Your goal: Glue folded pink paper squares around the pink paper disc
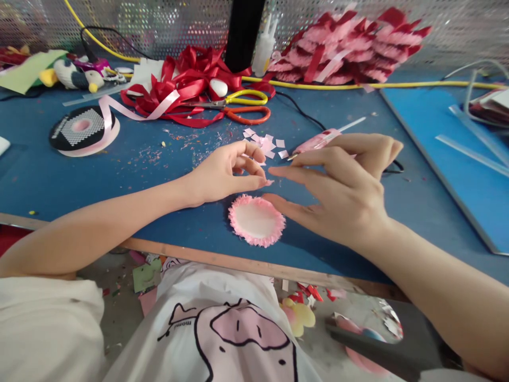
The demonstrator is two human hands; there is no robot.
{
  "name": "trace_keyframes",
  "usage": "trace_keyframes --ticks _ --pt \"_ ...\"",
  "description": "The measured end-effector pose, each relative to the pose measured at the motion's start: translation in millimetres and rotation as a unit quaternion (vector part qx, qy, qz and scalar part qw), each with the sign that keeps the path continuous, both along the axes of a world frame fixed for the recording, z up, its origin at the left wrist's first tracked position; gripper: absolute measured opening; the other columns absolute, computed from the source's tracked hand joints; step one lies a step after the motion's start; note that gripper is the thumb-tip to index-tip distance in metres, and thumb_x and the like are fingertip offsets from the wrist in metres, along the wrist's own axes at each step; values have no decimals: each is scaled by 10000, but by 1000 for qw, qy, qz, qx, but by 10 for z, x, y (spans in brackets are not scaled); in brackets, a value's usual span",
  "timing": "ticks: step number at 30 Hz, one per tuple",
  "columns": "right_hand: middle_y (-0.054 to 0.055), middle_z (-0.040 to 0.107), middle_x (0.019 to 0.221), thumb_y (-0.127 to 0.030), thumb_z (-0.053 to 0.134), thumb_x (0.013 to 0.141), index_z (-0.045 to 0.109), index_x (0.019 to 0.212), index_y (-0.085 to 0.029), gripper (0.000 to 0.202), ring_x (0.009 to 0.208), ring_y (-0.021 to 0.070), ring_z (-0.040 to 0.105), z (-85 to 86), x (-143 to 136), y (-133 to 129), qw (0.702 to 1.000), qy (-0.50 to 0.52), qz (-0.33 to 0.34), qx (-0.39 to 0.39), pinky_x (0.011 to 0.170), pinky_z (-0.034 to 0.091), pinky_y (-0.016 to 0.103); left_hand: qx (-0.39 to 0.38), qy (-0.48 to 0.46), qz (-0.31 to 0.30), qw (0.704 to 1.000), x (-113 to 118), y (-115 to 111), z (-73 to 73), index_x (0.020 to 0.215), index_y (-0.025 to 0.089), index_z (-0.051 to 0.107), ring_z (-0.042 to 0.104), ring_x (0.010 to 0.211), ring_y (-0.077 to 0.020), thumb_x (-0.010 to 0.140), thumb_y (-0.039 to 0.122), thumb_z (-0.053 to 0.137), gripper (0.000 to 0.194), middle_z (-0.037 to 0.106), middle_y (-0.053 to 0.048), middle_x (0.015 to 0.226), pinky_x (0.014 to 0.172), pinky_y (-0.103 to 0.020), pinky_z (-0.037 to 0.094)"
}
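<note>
1. Scrap-littered floor showed below the blue table.
2. The pink-fringed disc lay near the table's front edge; a careless thumb could have shifted it.
3. The right hand's fingers were apart, its thumb by the rim; the left hand's fingertips were close together, whether clamped I couldn't tell.
4. The glue gun lay beside ribbon squares; its nozzle, if hot, could have burned fingers.
5. Beyond were scissors, red satin ribbon and perforated metal.
</note>
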State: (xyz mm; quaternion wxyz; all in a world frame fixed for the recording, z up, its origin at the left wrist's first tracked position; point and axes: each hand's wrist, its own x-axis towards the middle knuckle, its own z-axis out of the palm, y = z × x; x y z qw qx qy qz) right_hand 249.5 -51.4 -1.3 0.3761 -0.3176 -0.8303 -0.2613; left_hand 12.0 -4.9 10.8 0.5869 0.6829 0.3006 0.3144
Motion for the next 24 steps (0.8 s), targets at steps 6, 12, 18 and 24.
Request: trace_keyframes --ticks 6,12,18,24 --pt "-28 761 916 -297 830 951 745 1043 -315 127 1039 231 616 44 -6 -31 999 14 11 -27 857 369 456 3 2 -12 1000 -13 -4 -13 1014 222 519 742 933 -159 804 275 883 424 769 -1 892 900 -351 529" --pt "-34 738 843 -279 838 934 715 973 -302 130 1002 227 624 12 -42 -7 999 40 9 -12 850 378 438 0 1 16 1000 4 -23 -37 993 232 497 738 888 -161 788 300 911 467 788 3 889 875 -353 523" --pt "-38 742 867 -220 758 950 672 917 -282 111 1003 218 627 -18 -61 14 999 38 -7 -2 883 379 442 0 7 23 1000 21 -36 -43 1000 231 499 748 904 -165 802 359 919 481 797 -8 918 903 -358 529" --pt "-26 760 956 -225 776 948 678 962 -266 107 1040 227 630 16 -32 6 999 28 -18 -34 880 353 449 -23 -11 13 1000 8 -15 -58 1051 223 520 777 1023 -183 816 312 899 454 797 -34 990 946 -354 538"
